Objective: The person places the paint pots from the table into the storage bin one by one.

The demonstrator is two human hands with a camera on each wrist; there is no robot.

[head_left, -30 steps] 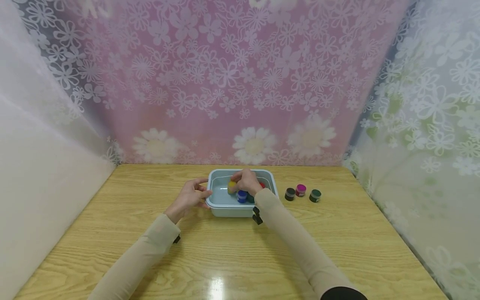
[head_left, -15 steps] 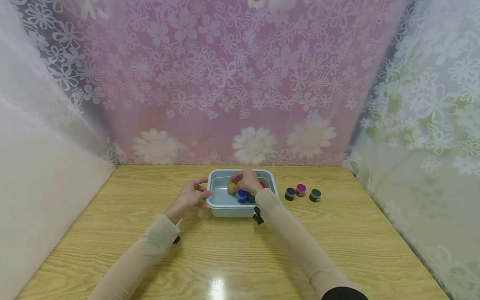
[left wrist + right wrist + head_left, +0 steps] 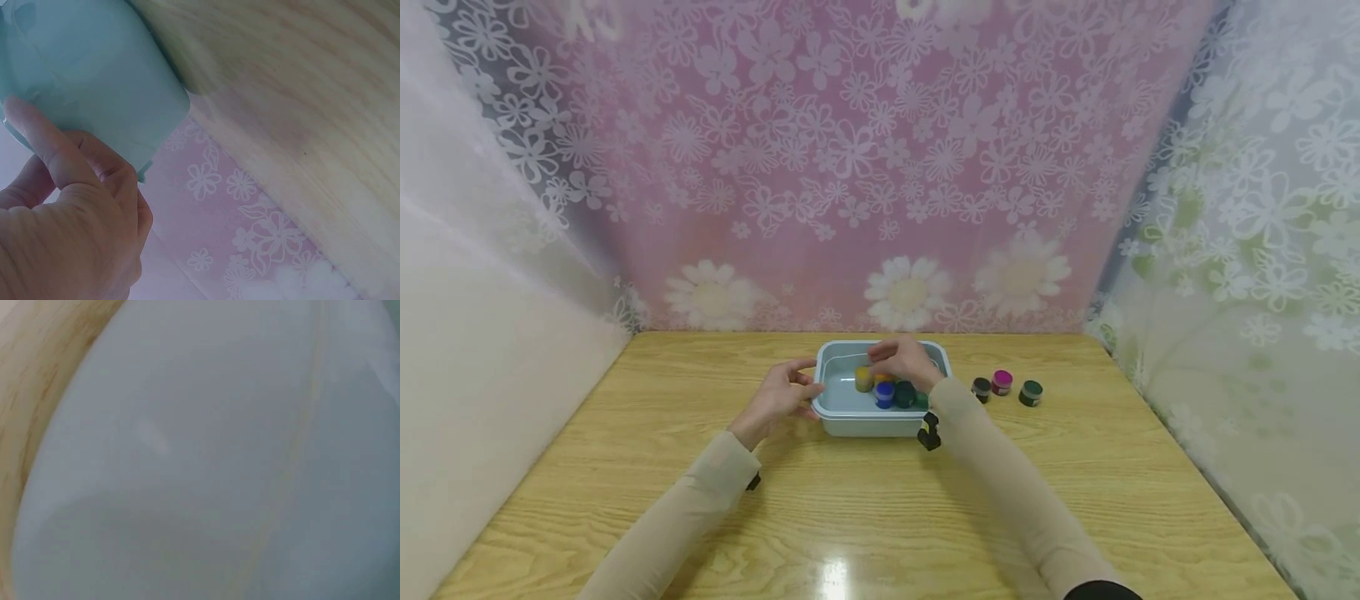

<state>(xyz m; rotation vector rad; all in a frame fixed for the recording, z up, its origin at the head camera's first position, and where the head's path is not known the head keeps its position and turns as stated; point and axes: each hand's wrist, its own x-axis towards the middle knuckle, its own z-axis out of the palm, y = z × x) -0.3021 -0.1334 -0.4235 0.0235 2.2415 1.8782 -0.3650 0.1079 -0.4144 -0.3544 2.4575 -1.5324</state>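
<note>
A pale blue plastic tub point(image 3: 865, 426) stands near the back of the table. My left hand point(image 3: 777, 398) grips its left rim; the left wrist view shows this hand point(image 3: 81, 206) against the tub's wall point(image 3: 119, 75). Inside the tub, my right hand point(image 3: 906, 362) hovers over small paint jars with its fingers extended, apparently holding nothing. A yellow jar point(image 3: 863, 380) stands just left of its fingertips. Below the hand are a blue jar point(image 3: 884, 395), a dark green jar point(image 3: 905, 394) and a partly hidden orange jar point(image 3: 882, 378). The right wrist view shows only the blurred tub wall point(image 3: 187, 425).
Right of the tub, a black jar point(image 3: 981, 390), a magenta jar point(image 3: 1002, 382) and a dark green jar point(image 3: 1031, 393) stand on the wooden table point(image 3: 850, 517). A flowered pink curtain point(image 3: 850, 167) hangs behind the table's back edge.
My right hand has let go of the yellow jar and moved slightly right and up, uncovering more of the orange and green jars. The left hand stays on the rim.
</note>
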